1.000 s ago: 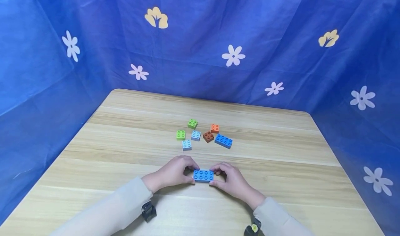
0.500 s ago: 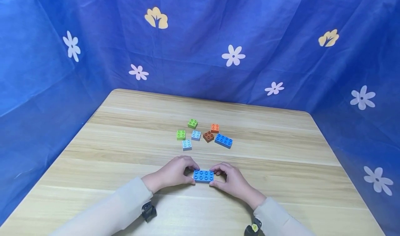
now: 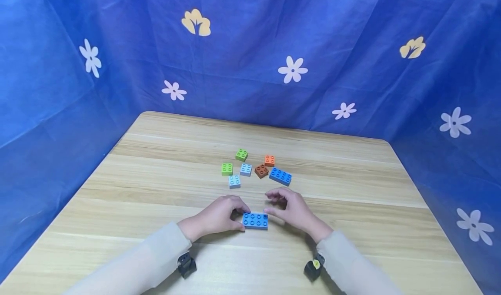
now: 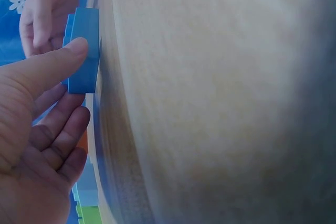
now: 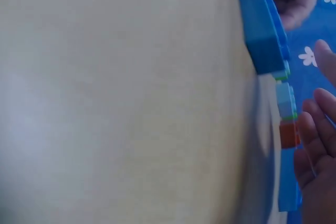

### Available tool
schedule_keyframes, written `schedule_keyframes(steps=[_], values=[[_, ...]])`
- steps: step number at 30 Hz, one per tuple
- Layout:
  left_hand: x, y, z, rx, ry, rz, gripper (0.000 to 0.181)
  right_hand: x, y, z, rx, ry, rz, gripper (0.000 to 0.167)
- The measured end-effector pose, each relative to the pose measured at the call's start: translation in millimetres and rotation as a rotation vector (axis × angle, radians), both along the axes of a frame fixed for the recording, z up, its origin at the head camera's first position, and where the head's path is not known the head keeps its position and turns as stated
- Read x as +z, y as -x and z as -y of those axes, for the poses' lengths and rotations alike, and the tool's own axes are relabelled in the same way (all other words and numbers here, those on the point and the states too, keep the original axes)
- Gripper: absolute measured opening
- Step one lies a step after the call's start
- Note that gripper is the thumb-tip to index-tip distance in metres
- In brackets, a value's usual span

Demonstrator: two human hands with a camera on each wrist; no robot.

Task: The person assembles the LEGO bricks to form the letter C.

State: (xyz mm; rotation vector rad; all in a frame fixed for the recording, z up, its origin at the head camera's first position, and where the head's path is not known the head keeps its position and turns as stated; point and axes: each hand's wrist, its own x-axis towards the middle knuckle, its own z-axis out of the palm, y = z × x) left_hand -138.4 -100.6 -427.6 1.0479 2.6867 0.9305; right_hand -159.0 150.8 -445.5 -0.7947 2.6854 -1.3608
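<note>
A blue eight-stud brick [image 3: 255, 221] lies near the front of the table, studs up. My left hand [image 3: 217, 217] pinches its left end between thumb and fingers; the left wrist view shows the thumb on the side of the brick [image 4: 84, 69]. Just off the brick's right end, my right hand [image 3: 295, 211] holds nothing, its thumb and fingers apart. In the right wrist view, a gap separates the right hand [image 5: 317, 156] from the brick [image 5: 262, 35].
Behind the hands on the wooden table [image 3: 156, 190] lie two green bricks [image 3: 227, 169], two light blue ones [image 3: 234, 181], a brown one [image 3: 261, 170], an orange one [image 3: 269, 160] and a darker blue long brick [image 3: 280, 176]. Blue curtains [image 3: 242, 69] surround the table's back and sides.
My right hand has let go of the brick's right end and moved slightly back and to the right. The left hand and the brick are almost where they were.
</note>
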Motion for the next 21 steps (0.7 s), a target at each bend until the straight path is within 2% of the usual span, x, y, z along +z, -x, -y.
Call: schedule_keyframes(steps=[10,15,21], values=[[0.8,-0.3,0.4,-0.004,0.000,-0.006,0.037,10.2,39.9,5.4,-0.139,-0.075,-0.098,0.045],[0.5,-0.2,0.3,-0.003,0.002,-0.005,0.037,13.1,55.1,9.4,-0.200,-0.122,-0.094,0.047],[-0.8,0.9,0.2,-0.004,0.001,0.001,0.037,10.2,70.2,15.6,-0.225,-0.166,-0.113,0.049]])
